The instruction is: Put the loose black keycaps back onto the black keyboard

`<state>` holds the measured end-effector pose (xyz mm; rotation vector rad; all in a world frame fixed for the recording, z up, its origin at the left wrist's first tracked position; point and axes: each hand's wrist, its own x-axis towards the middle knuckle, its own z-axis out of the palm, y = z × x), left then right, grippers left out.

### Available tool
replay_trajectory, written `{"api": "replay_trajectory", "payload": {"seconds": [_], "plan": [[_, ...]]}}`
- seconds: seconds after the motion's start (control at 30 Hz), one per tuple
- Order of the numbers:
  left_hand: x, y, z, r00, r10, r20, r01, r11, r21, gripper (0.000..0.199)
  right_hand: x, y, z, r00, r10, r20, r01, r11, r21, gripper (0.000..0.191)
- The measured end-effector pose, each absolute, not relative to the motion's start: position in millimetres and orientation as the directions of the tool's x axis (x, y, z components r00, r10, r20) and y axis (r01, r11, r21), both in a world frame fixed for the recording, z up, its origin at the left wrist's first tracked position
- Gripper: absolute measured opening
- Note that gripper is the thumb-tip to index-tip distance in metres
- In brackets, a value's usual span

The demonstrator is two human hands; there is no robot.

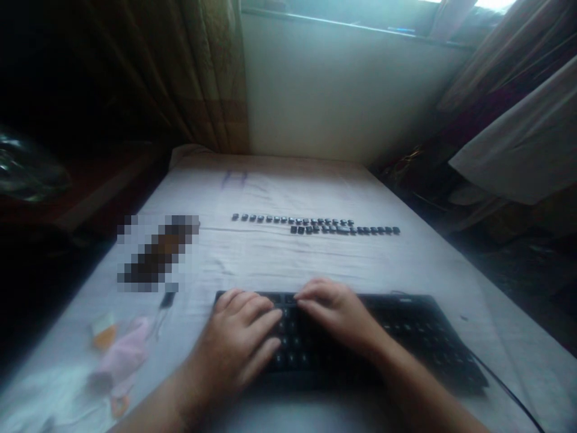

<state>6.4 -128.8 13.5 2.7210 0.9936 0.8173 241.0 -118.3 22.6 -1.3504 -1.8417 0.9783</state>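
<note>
A black keyboard [419, 331] lies across the near part of a cloth-covered surface [252, 258]. My left hand [241, 331] rests over its left end, fingers spread, with the fingertips near the top edge. My right hand [336, 310] is over the upper middle of the keyboard, its thumb and fingers drawn together at the top row; whatever they may hold is too small and blurred to make out. Beyond the keyboard, several small black keycaps [283, 220] stand in a long row, and a second row of keycaps [369, 230] runs just nearer and further right.
On the left lie a pixelated dark object [157, 252], a small black item [168, 299] and a pink cloth [124, 355]. A cable [505, 385] leaves the keyboard at the right. Curtains [211, 78] hang beside the wall at the back.
</note>
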Motion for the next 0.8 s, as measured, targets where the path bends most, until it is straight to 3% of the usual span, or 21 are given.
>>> {"api": "replay_trajectory", "payload": {"seconds": [0.17,0.3,0.43,0.53,0.63,0.8], "plan": [[2,-129,12,0.589,0.679,0.437,0.576,-0.733,0.363,0.025,251,-111,33,-0.225,0.971,-0.077,0.382,0.016,-0.924,0.017],[-8,-121,9,0.618,0.679,0.397,0.638,-0.728,0.252,0.035,252,-109,36,-0.231,0.964,-0.133,0.391,-0.034,-0.920,0.020],[-20,-109,-1,0.596,0.644,0.480,0.674,-0.726,0.136,0.051,259,-102,40,-0.208,0.977,-0.055,0.522,0.064,-0.850,0.021],[-24,-102,-9,0.620,0.597,0.509,0.648,-0.756,0.097,0.055,272,-98,43,-0.236,0.972,0.000,0.692,0.167,-0.702,0.020],[-23,-99,-16,0.589,0.615,0.524,0.652,-0.745,0.140,0.045,285,-98,42,-0.276,0.955,-0.106,0.800,0.167,-0.576,0.018],[-25,-95,-31,0.523,0.693,0.497,0.655,-0.700,0.286,0.036,286,-99,38,-0.245,0.955,-0.169,0.809,0.106,-0.578,0.018]]}}
